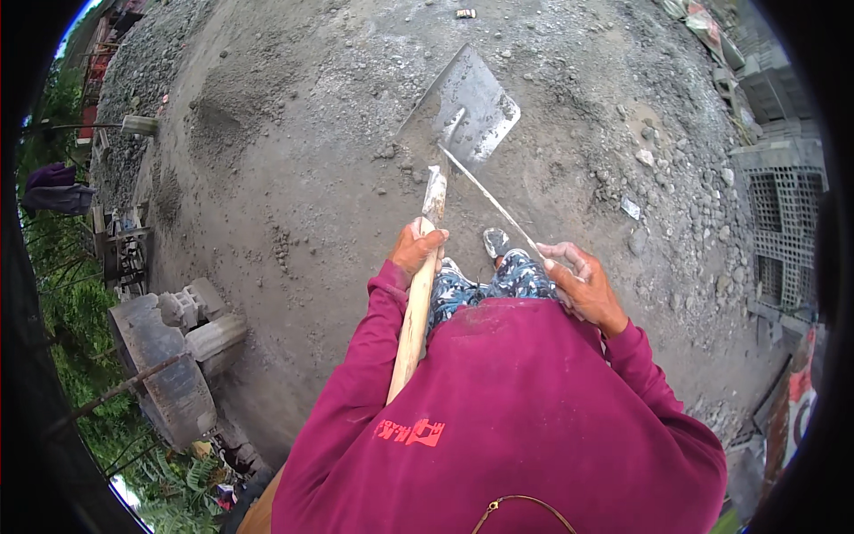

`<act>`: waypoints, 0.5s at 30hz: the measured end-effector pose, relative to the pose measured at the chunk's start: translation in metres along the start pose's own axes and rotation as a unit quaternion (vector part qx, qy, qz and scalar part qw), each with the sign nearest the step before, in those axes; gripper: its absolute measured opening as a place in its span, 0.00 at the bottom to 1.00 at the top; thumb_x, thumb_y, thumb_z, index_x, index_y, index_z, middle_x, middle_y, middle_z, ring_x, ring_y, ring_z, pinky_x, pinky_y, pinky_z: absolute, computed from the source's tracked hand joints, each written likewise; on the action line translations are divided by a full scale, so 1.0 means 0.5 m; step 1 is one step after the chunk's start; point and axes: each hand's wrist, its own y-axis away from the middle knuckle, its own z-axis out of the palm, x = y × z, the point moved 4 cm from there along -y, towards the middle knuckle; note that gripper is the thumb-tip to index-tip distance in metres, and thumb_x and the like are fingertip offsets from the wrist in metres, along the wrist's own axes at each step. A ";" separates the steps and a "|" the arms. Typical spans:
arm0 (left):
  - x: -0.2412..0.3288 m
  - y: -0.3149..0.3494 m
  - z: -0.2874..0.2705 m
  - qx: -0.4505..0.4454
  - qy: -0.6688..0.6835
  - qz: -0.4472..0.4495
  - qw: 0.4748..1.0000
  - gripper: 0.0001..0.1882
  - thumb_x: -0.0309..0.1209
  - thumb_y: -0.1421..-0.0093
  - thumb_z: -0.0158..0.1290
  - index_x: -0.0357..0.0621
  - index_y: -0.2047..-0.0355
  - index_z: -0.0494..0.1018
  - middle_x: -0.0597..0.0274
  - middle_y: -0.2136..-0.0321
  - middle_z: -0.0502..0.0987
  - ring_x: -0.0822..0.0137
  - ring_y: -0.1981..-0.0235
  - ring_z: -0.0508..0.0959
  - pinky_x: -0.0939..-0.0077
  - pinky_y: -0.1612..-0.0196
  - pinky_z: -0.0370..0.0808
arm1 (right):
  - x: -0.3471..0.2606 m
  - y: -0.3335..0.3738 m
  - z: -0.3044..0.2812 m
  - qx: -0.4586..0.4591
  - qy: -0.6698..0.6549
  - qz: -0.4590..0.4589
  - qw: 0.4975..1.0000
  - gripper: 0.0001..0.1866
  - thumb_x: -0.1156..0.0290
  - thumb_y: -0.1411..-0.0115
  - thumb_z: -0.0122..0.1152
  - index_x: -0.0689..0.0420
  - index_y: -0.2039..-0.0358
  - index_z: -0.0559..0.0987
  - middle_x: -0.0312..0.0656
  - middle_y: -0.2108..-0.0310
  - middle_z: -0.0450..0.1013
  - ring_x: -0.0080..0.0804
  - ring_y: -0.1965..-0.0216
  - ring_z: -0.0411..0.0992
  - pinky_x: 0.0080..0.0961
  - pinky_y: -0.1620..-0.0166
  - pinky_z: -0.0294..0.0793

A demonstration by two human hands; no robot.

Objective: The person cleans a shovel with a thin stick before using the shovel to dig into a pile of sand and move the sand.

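A shovel runs up from my left side, its pale wooden handle (412,334) gripped by my left hand (419,247). Its wide, flat grey metal blade (480,98) lies ahead over the gritty ground, smeared with pale residue. Whitish, worn material covers the lower end of the handle. Between the fingers of my right hand (583,283) is a thin, light-coloured stick (491,198). The stick slants away to the left, and its far end overlaps the shovel's neck; I cannot tell whether they touch.
Gravel and loose stones (645,158) cover the ground on the right, beside hollow blocks or grey crates (783,227). A low grey mound (222,111) rises at far left. A cut metal drum (165,365) and concrete pieces (216,336) stand at left. My shoe (495,241) is below the blade.
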 end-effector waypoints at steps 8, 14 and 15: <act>0.013 -0.022 0.020 0.040 -0.066 -0.012 0.997 0.13 0.35 0.47 0.57 0.41 0.70 0.67 0.61 0.83 0.72 0.68 0.89 0.72 0.74 0.86 0.69 | 0.032 -0.107 0.100 0.031 0.015 -0.025 0.999 0.14 0.68 0.36 0.53 0.64 0.55 0.74 0.43 0.58 0.74 0.22 0.59 0.67 0.25 0.55 0.69; 0.018 -0.050 0.043 0.026 -0.081 -0.017 0.996 0.10 0.35 0.46 0.56 0.42 0.74 0.69 0.62 0.85 0.73 0.69 0.89 0.72 0.73 0.86 0.67 | 0.033 -0.177 0.086 0.104 -0.005 -0.062 0.993 0.13 0.70 0.38 0.55 0.63 0.55 0.74 0.42 0.61 0.74 0.22 0.58 0.67 0.24 0.54 0.68; 0.024 -0.050 0.024 0.035 -0.086 -0.014 0.996 0.10 0.35 0.46 0.56 0.42 0.74 0.69 0.62 0.85 0.73 0.69 0.89 0.72 0.73 0.86 0.67 | 0.027 -0.149 0.101 0.088 0.003 -0.041 0.995 0.13 0.70 0.38 0.55 0.63 0.55 0.74 0.41 0.62 0.74 0.21 0.60 0.67 0.24 0.56 0.68</act>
